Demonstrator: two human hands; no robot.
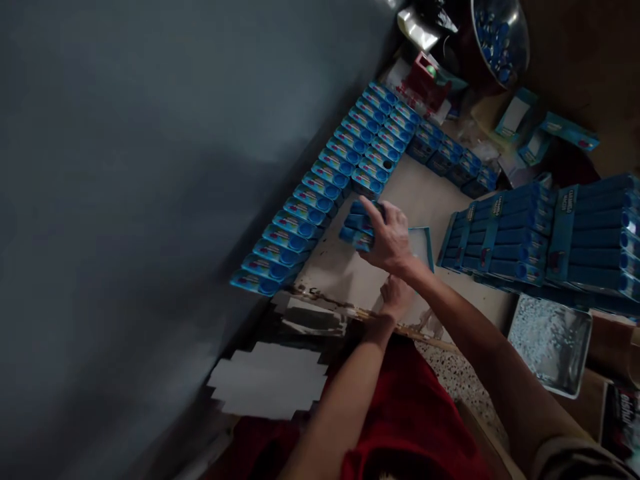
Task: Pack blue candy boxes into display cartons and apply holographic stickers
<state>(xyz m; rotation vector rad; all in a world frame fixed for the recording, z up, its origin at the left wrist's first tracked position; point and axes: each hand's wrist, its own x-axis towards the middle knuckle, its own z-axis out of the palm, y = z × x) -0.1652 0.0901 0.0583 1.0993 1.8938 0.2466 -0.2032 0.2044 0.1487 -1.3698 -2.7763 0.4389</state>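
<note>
My right hand [390,237] is closed round a small bundle of blue boxes [357,227], held over the table near the end of the display rows. Below my right wrist is my left hand [397,295], its fingers curled close to the table's front edge; whether anything is in them is hidden. Beside my right wrist lies an open blue-edged carton [425,240] with a pale inside, partly covered by my arm. Ahead of my hands, blue printed boxes [320,183] stand in two slanting rows along the wall.
Stacks of long blue boxes [515,233] stand at the right. A short row of boxes [445,153] runs along the back. Farther off is a metal bowl [527,40] of blue pieces. A metal tray [583,353] sits lower right. The grey wall [125,167] bounds the left.
</note>
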